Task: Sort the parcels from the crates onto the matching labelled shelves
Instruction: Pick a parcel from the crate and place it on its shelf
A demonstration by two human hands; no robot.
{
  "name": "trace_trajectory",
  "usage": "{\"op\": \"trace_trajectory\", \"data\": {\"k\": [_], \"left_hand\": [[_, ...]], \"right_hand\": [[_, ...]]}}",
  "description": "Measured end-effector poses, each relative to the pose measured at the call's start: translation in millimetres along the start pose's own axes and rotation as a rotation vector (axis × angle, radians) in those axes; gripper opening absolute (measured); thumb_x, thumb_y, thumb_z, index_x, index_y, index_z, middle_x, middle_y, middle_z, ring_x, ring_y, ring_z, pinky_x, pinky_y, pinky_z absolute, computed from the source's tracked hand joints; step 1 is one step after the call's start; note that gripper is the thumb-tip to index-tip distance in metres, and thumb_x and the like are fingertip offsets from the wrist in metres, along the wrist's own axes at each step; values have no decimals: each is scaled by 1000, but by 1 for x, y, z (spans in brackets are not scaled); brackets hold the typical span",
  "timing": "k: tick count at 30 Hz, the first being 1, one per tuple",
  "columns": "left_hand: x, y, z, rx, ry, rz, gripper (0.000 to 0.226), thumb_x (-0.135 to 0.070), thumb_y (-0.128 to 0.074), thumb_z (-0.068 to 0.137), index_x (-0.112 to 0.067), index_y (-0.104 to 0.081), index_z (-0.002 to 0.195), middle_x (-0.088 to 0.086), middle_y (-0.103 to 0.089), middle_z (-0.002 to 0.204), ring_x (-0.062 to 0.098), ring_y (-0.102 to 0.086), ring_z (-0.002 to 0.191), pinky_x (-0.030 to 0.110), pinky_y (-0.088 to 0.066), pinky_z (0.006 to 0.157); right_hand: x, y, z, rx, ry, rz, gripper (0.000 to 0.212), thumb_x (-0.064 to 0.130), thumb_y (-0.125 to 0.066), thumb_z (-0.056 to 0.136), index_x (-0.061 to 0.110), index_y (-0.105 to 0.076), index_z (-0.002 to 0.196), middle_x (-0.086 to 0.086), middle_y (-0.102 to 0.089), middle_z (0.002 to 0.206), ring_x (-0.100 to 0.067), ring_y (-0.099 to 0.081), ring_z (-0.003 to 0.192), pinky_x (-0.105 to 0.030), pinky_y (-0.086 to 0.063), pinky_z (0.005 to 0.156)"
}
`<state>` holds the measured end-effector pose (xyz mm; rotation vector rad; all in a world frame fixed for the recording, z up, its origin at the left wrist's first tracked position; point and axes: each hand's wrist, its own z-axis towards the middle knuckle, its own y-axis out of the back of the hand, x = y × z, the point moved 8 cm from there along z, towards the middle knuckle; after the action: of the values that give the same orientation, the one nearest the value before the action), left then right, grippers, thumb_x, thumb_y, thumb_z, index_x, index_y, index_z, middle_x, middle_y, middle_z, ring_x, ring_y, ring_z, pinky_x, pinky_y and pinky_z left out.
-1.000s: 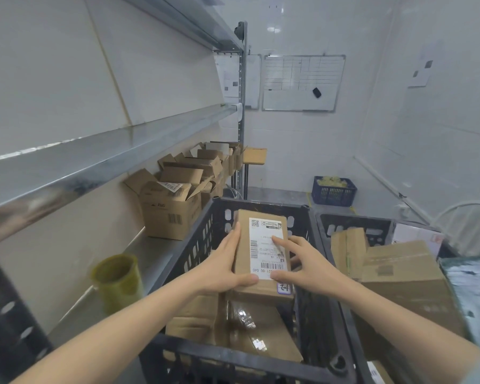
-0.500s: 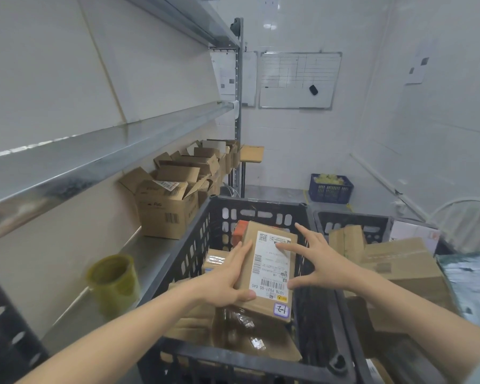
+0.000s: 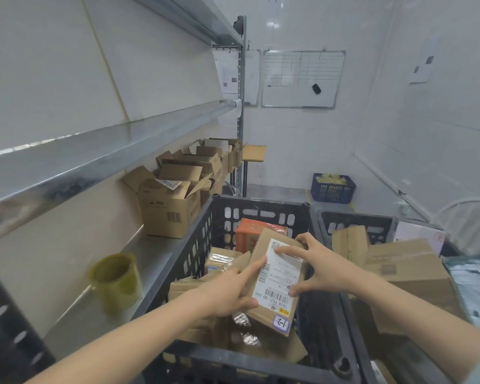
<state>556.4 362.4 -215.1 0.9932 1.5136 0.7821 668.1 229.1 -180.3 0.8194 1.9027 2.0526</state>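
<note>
A flat brown parcel point(image 3: 263, 246) with a white shipping label and a small sticker marked "1-2" is held tilted over the black crate point(image 3: 261, 206). My left hand point(image 3: 229, 293) grips its left edge, thumb on top near the barcode. My right hand point(image 3: 316, 266) holds its right side, index finger and thumb on the label. More parcels lie in the crate beneath, among them an orange box point(image 3: 258, 227). A second black crate point(image 3: 355, 220) on the right holds larger brown boxes point(image 3: 408, 270).
A metal shelf point(image 3: 153, 256) on the left carries open cardboard boxes point(image 3: 169, 209) and a yellow-green cup point(image 3: 117, 281). An upper shelf point(image 3: 94, 156) runs above it. A blue basket point(image 3: 333, 188) sits on the floor under a whiteboard point(image 3: 301, 79).
The parcel has dropped lower into the crate and tilted to the right, uncovering the orange box behind it. My right hand has come back onto the label after lifting off.
</note>
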Motion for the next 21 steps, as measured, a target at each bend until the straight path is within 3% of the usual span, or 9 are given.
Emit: {"op": "trace_trajectory", "data": {"k": [4,9,14,18,21], "left_hand": [[1,-2,1,-31,32,29,85,-38,-54,98,-53,14,148,11,-61,124,20,-64,91,37,-55,84],[-3,-4,3,-35,56,36,83,-37,-50,100,-54,17,146,7,-63,91,21,-63,80,38,-56,80],[-6,-4,6,-38,79,121,79,-39,-44,102,-50,19,148,17,-66,103,28,-64,89,40,-55,82],[-6,-4,9,-67,102,75,77,-35,-44,103,-49,17,149,17,-65,107,28,-60,94,39,-48,83],[1,9,12,-159,120,-27,77,-33,-50,100,-43,5,153,11,-62,124,24,-61,102,37,-47,91]], "right_hand": [[-5,1,-3,-21,-33,-13,83,62,-74,69,56,-28,138,7,-23,140,-15,-34,127,-29,-44,99],[-7,1,-5,-32,-61,-43,84,63,-72,71,54,-27,141,5,-15,154,-16,-21,139,-37,-34,111],[-16,0,-7,-36,-100,-24,85,66,-70,69,55,-27,141,3,-19,156,-17,-18,140,-42,-28,115],[-15,3,-7,-70,-103,-28,85,67,-71,69,51,-30,142,6,-29,147,-13,-25,127,-37,-31,110],[-16,8,-8,-109,-139,7,85,67,-72,66,49,-34,140,5,-34,134,-12,-28,121,-32,-34,106]]}}
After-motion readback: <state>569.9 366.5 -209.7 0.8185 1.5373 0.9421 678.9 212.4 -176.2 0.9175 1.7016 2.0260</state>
